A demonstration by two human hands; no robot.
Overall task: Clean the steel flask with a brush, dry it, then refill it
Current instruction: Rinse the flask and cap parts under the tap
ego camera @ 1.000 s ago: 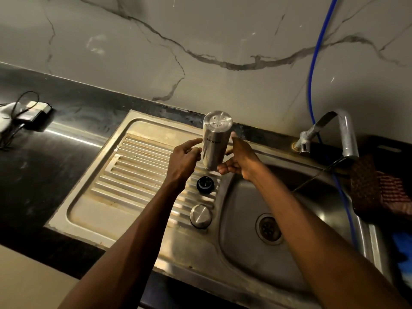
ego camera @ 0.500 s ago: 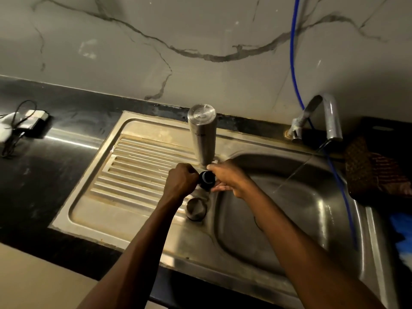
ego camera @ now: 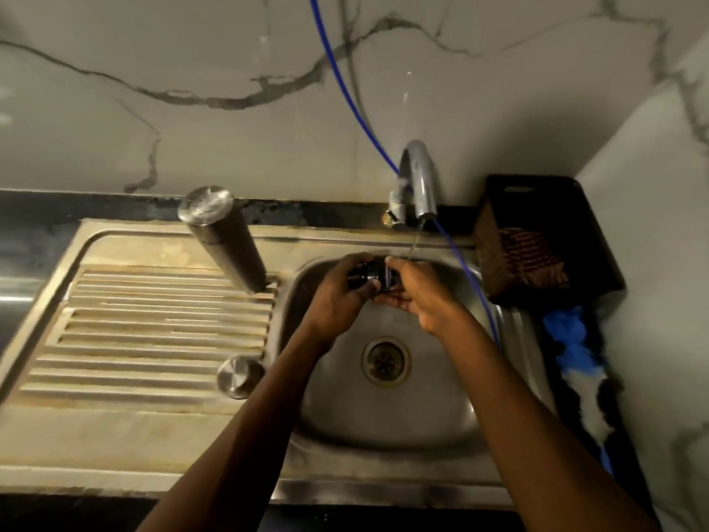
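Where a black counter meets a veined marble wall, one steel sink with a ribbed drainboard holds one flask standing upside down and one steel cap near the basin edge. Over the basin, left hand and right hand both curl their fingers around one black stopper below the one running tap. One dark basket sits right; no writing readable.

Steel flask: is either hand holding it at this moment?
No. The steel flask stands inverted on the draining board, while the left hand and right hand hold a black stopper over the basin.
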